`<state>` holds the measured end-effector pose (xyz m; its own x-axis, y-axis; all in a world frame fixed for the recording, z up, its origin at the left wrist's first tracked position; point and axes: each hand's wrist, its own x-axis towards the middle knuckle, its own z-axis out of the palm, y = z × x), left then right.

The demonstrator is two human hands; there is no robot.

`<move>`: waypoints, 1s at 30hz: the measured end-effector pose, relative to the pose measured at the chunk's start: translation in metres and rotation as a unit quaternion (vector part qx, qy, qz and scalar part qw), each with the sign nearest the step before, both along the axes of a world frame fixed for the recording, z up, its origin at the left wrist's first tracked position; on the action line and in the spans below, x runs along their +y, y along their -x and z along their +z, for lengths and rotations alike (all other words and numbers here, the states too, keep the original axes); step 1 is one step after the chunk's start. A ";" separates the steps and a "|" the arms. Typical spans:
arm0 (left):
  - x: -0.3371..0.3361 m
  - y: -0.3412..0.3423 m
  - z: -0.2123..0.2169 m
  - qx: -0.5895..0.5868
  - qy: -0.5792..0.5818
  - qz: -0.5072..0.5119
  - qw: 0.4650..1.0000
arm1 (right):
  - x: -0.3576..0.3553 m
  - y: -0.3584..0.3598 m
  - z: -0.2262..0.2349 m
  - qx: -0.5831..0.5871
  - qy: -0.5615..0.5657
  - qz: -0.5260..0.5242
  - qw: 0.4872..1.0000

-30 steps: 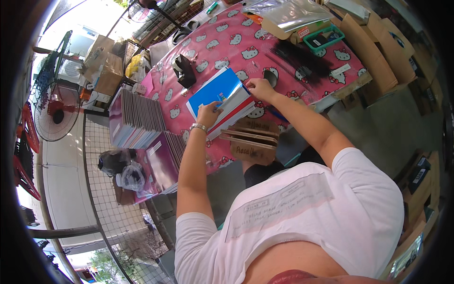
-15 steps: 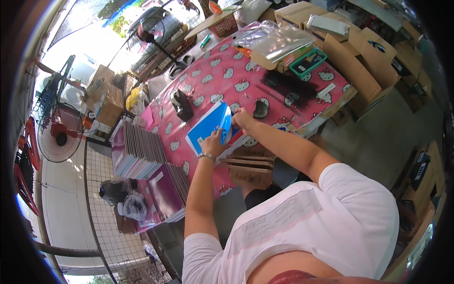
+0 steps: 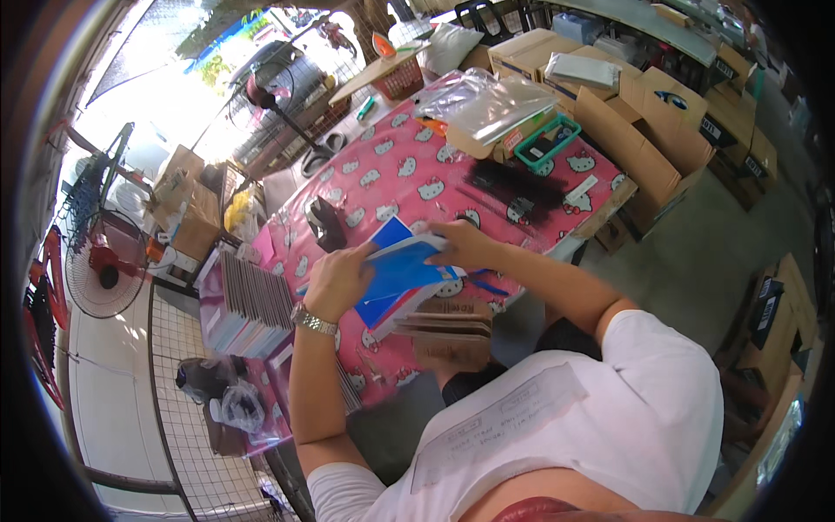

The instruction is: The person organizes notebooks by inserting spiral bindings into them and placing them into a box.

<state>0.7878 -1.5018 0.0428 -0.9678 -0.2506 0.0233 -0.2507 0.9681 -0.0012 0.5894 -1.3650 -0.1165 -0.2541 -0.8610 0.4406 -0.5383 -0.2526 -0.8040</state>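
Note:
Both my hands hold a light blue booklet (image 3: pixel 402 268) above the near part of the table. My left hand (image 3: pixel 341 280), with a metal watch on its wrist, is closed on its left end. The fingers of my right hand (image 3: pixel 463 245) pinch its right end near the upper edge. Beneath it a darker blue booklet (image 3: pixel 376 310) with a white and pink edge lies partly covered. Just beyond my left hand stands a black tape dispenser (image 3: pixel 325 223). Brown cardboard pieces (image 3: pixel 448 335) with handwriting stand at the table's near edge.
Stacked booklets (image 3: pixel 254 300) stand at the left of the pink patterned table (image 3: pixel 370 158). A green tray (image 3: pixel 548 143), clear plastic sheets (image 3: pixel 496 100) and a black bristly thing (image 3: pixel 513 191) lie toward the far right. Open cardboard boxes (image 3: pixel 639 130) line that side. A fan (image 3: pixel 106 265) is at far left.
The light blue booklet has been raised and turned so its long side runs across, uncovering the darker blue one. My left hand moved left to its end. The view has shifted slightly.

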 end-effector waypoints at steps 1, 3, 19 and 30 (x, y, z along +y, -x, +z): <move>0.018 0.000 0.009 0.006 -0.002 -0.019 1.000 | 0.023 -0.004 0.002 -0.042 -0.030 0.038 0.998; 0.048 0.001 0.007 0.003 -0.017 -0.045 0.999 | 0.058 -0.026 -0.008 -0.148 -0.054 0.074 0.985; 0.094 0.000 -0.122 0.083 -0.060 -0.014 0.995 | 0.116 -0.101 -0.077 -0.107 0.145 -0.127 0.975; 0.119 0.016 -0.130 0.195 -0.044 -0.062 0.978 | -0.005 0.086 -0.122 0.060 0.063 -0.346 0.934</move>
<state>0.7716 -1.3825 -0.0873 -0.9124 -0.1502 0.3808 -0.0969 0.9830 0.1557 0.5035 -1.3696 -0.2389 -0.6724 -0.4486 0.5888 -0.6922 0.0994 -0.7148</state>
